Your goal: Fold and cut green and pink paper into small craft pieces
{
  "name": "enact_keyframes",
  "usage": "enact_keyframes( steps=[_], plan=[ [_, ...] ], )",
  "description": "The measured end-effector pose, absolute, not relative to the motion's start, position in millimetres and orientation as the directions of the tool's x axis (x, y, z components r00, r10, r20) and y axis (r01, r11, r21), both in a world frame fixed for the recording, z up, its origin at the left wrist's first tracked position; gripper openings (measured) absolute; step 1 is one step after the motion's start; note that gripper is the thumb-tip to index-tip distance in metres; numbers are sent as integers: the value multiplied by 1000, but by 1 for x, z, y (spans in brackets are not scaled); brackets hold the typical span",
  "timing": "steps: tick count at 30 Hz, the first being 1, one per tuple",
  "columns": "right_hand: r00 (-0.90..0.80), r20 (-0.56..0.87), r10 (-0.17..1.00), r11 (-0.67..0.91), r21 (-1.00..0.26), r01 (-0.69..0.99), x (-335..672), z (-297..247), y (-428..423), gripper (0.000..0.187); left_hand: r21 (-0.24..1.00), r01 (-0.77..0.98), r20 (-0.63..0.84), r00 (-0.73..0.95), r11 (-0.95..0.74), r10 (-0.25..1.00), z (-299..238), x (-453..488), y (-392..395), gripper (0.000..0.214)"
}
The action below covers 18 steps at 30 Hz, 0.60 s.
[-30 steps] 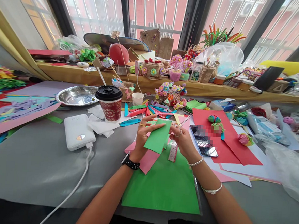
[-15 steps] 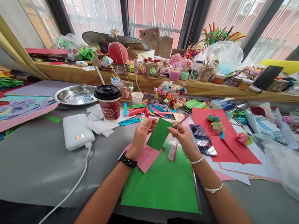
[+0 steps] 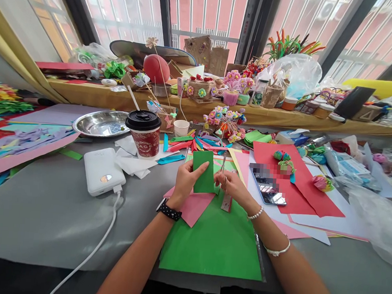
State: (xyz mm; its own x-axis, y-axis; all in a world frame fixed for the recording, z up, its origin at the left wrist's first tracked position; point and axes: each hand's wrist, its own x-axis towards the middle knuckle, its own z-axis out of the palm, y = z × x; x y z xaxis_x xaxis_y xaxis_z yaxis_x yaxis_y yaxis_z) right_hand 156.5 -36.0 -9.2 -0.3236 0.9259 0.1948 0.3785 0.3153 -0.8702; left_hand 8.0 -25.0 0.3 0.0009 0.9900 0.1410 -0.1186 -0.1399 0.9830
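Note:
My left hand (image 3: 187, 182) pinches a green paper rectangle (image 3: 203, 176) by its left side, thumb across its front. Just right of that paper, my right hand (image 3: 232, 185) is closed round the handles of a pair of scissors (image 3: 223, 163), whose blades point up and away from me. Blades and paper appear apart. Beneath both hands lies a large green sheet (image 3: 209, 246). On top of it are a pink paper piece (image 3: 194, 209) under my left wrist and a small patterned ruler (image 3: 226, 203) below my right hand.
A lidded paper cup (image 3: 145, 134) and a white power bank (image 3: 103, 172) with a cable stand on the left. A phone (image 3: 270, 188) and red paper (image 3: 306, 195) lie on the right. Folded coloured strips (image 3: 196, 143) are heaped beyond my hands.
My left hand has taken over the green paper, which now stands more upright and slightly left. My right hand has let go of the paper's edge and turned the scissors upward.

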Motion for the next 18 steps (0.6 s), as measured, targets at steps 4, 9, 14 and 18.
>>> enact_keyframes(
  steps=[4, 9, 14, 18],
  plan=[
    [-442, 193, 876, 409, -782, 470, 152, -12, -37, 60, 967, -173, 183, -30, -185, 983, 1, 8, -27, 25],
    [-530, 182, 828, 477, -725, 496, 150, -9, -40, 62, 973, -130, 187, -51, -193, 981, 2, 9, -29, 23],
    [-550, 165, 819, 482, -716, 505, 148, -6, -42, 64, 973, -81, 214, -60, -218, 975, 3, 9, -30, 22],
    [-543, 175, 821, 484, -717, 501, 148, -5, -42, 64, 973, -65, 220, -53, -223, 974, 3, 10, -31, 22]
  ],
)
